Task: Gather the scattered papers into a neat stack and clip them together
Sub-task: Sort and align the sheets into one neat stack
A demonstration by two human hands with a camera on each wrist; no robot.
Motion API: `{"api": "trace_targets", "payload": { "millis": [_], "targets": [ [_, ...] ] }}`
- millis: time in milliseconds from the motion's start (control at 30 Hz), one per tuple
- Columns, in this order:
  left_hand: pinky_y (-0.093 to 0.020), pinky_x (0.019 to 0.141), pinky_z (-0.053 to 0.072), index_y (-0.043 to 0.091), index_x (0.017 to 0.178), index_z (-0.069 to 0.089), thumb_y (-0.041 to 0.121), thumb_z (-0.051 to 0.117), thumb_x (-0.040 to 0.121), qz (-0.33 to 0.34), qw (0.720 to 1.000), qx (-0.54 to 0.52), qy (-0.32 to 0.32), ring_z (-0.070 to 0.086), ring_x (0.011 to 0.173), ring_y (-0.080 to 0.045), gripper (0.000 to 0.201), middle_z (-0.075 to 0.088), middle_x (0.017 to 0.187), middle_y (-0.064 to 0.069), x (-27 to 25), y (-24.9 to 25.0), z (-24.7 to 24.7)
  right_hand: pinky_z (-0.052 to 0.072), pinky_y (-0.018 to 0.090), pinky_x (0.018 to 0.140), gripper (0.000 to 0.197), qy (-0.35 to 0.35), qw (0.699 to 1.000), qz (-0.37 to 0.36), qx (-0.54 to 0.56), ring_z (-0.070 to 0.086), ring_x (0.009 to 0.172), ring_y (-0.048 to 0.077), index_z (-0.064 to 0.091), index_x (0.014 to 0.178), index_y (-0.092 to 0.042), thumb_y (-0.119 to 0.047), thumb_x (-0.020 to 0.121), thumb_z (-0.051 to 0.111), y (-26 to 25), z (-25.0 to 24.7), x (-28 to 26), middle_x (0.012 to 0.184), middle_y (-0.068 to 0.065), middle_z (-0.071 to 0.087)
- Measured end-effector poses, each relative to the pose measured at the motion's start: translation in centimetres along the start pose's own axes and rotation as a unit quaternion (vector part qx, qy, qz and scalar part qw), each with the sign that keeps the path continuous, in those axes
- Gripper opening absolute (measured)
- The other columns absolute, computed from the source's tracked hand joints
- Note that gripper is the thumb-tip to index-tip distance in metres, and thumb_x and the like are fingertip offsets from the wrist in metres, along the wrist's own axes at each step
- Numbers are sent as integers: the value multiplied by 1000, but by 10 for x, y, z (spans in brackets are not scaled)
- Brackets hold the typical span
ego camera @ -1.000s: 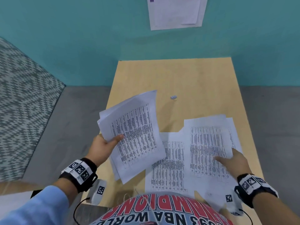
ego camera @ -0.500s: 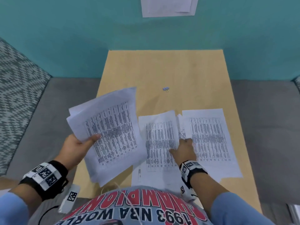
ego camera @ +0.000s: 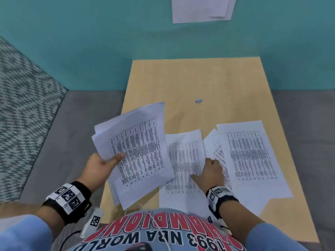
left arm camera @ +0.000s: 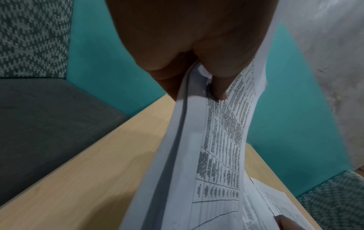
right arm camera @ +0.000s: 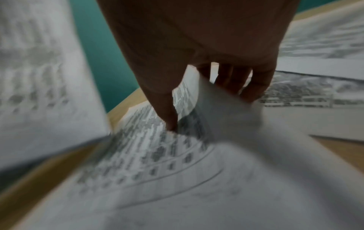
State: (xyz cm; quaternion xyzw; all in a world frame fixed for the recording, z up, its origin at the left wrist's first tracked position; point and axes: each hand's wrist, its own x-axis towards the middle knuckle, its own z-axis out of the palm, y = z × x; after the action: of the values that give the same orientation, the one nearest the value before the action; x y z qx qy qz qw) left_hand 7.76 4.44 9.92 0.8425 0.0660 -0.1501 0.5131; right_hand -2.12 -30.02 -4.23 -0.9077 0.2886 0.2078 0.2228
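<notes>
My left hand [ego camera: 101, 165] holds a bundle of printed papers [ego camera: 137, 151] above the table's left edge, thumb on top; in the left wrist view the left hand [left arm camera: 197, 46] pinches the bundle [left arm camera: 216, 155] at its edge. My right hand [ego camera: 208, 171] pinches the right edge of the middle sheet [ego camera: 183, 160], which curls up off the wooden table [ego camera: 190, 78]. In the blurred right wrist view the right hand [right arm camera: 197, 46] has its thumb on that sheet [right arm camera: 177, 171] and fingers under it. More sheets [ego camera: 252, 156] lie flat to the right. A small binder clip [ego camera: 198, 101] lies farther back.
Teal wall [ego camera: 90, 42] behind the table carries pinned white sheets [ego camera: 201, 8]. A patterned grey surface [ego camera: 23, 115] stands at the left, grey floor [ego camera: 76, 124] on both sides. The table's far half holds only the clip.
My right hand left the right-hand sheets, moved left to the middle sheet and now lifts its right edge. The left hand keeps holding the bundle.
</notes>
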Motion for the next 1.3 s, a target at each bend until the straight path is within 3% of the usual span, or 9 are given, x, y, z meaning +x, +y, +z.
{"api": "trace_targets", "payload": {
  "millis": [233, 400, 500, 667, 767, 867, 1067, 1167, 1300],
  "targets": [
    [-5, 70, 57, 28, 113, 76, 24, 77, 94, 0, 1000, -3, -18, 76, 93, 10, 19, 81, 99, 28, -4, -10, -8, 42, 49, 111, 77, 26, 993, -77, -82, 40, 140, 32, 47, 145, -20, -54, 82, 75, -20, 18, -19, 158, 11, 37],
    [-7, 73, 58, 23, 120, 76, 26, 76, 95, -8, 1000, -5, -16, 76, 97, 6, 25, 82, 109, 10, -1, -13, -13, 37, 56, 116, 141, 19, 997, 65, -37, 30, 150, 39, 17, 159, -7, -71, 55, 88, -10, 5, -4, 165, 21, 24],
    [-6, 70, 58, 20, 121, 77, 26, 77, 95, -15, 1000, -1, -17, 76, 94, 7, 27, 82, 106, 14, 0, -14, -12, 43, 55, 113, 152, 29, 994, 99, -25, 35, 146, 40, 12, 158, -5, -64, 45, 96, -10, 0, 3, 159, 24, 31],
    [-10, 71, 58, 22, 119, 77, 30, 77, 95, -20, 999, 5, -27, 76, 91, 8, 26, 80, 103, 25, 0, -13, -10, 52, 53, 103, 115, 2, 993, 100, 60, 55, 125, 36, 38, 142, -7, -44, 54, 100, -9, -2, 8, 133, 17, 57],
    [-34, 84, 66, 24, 112, 80, 37, 78, 93, -22, 999, 18, -14, 79, 93, -5, 23, 84, 103, 7, 3, -15, -10, 63, 44, 72, 59, -13, 981, 46, 186, 68, 78, 23, 51, 123, -9, -23, 78, 88, -4, -4, 4, 93, 5, 67],
    [-48, 86, 63, 21, 104, 80, 44, 80, 89, -23, 999, 28, -11, 78, 92, -29, 28, 83, 101, -8, 5, -17, -9, 49, 24, 55, 35, 9, 967, 5, 253, 62, 68, 14, 61, 112, -10, -21, 87, 83, 10, -37, 17, 83, 1, 66],
    [-42, 95, 63, 33, 104, 80, 30, 79, 91, -24, 999, 22, 8, 78, 97, 0, 13, 84, 106, 10, -2, -5, 4, 53, 36, 69, 19, 142, 983, 40, 106, 66, 80, 32, 70, 80, -15, -30, 77, 80, 92, -128, 100, 108, 22, 72],
    [-37, 86, 63, 46, 93, 81, 29, 78, 94, -26, 999, 40, 3, 77, 89, 4, 17, 82, 94, 25, -10, 3, 14, 49, 52, 105, 44, 129, 986, 107, 0, 55, 130, 40, 77, 114, -18, -40, 76, 82, 139, -140, 129, 157, 14, 47],
    [-43, 91, 63, 53, 98, 79, 38, 79, 90, -44, 999, 26, 17, 78, 103, -11, 18, 83, 108, 17, -22, 10, 31, 50, 52, 106, 63, 103, 990, 91, 33, 59, 124, 43, 73, 122, 1, -39, 76, 88, 165, -144, 142, 151, 20, 51]
  ]
}}
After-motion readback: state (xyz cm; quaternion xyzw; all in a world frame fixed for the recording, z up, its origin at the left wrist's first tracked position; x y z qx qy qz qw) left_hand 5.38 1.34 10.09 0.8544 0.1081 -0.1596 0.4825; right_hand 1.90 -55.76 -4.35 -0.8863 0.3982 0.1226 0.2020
